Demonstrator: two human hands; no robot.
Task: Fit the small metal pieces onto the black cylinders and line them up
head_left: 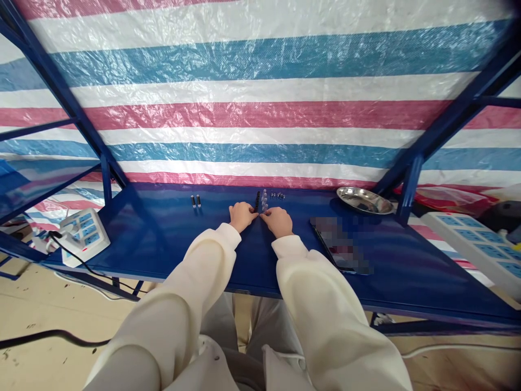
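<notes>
My left hand and my right hand rest close together on the blue shelf, both with fingers curled and fingertips pinched toward each other. Between and just beyond them stand small parts: a dark upright piece and a small clear piece. What the fingers pinch is too small to make out. Several tiny metal parts lie a little farther back. Two small dark cylinders lie to the left of my left hand.
A round metal dish sits at the back right. A phone lies flat right of my right hand. A white power strip with a black cable sits on the shelf's left end; another power strip lies at the right. Blue frame posts and a striped tarp stand behind.
</notes>
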